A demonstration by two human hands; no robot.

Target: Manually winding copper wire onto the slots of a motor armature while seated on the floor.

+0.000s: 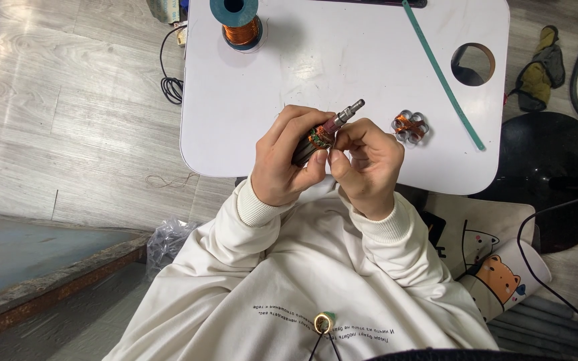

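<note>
Going from the left, a coiled black cable (pixel 170 85) lies on the floor beside the white table (pixel 235 127), and a spool of copper wire (pixel 241 27) stands near the table's far left corner.

At the near edge, over my lap, my left hand (pixel 281 167) has its grip clamped around the body of a small motor armature (pixel 319 137), fingers wrapped from below and the thumb over the top. Its steel shaft (pixel 350 110) points up and away to the right, tilted, clear of the table. I can see copper winding and a bit of green at the core just past my knuckles.

My right hand (pixel 368 166) sits just beside it, thumb and forefinger pinched together at the lower end of the core. Whether they hold a wire end is too small for me to tell; nothing else is in that grip.

To do this well, I judge that the left hand should stay firm and steady so the core does not roll, while the right works only with the fingertips, close to the slot, and pulls gently so thin wire neither kinks nor snaps.

Further right, a small round winding piece (pixel 410 127) lies on the table near my right hand, then a long green strip (pixel 444 77) runs diagonally, with a round hole (pixel 473 64) in the table beyond it.
</note>
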